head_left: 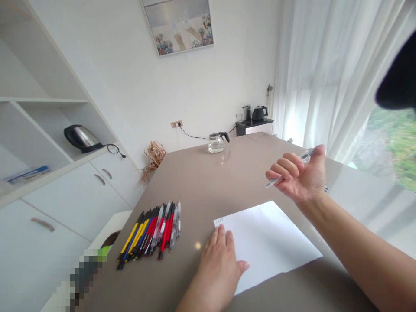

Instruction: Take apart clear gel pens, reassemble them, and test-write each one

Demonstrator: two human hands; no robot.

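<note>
A white sheet of paper (273, 247) lies on the table, with a few small marks in its upper left corner. My left hand (219, 260) rests flat on the sheet's left edge, fingers stretched out. Above the table, to the right of the paper, my right hand (300, 175) is wrapped around a clear pen (273, 182). The pen's tip points down to the left, and my thumb is at its upper end. A pile of pens (152, 232) in yellow, blue, red, black and clear lies left of my left hand. Something small and dark (326, 189) shows partly behind my right wrist.
A glass pot (216, 144) with clear liquid stands at the table's far end. Behind it, a low cabinet (255, 125) bears a black kettle (259, 113). Shelves with a steel kettle (82, 138) line the left side; a sheer curtain (302, 73) hangs at right.
</note>
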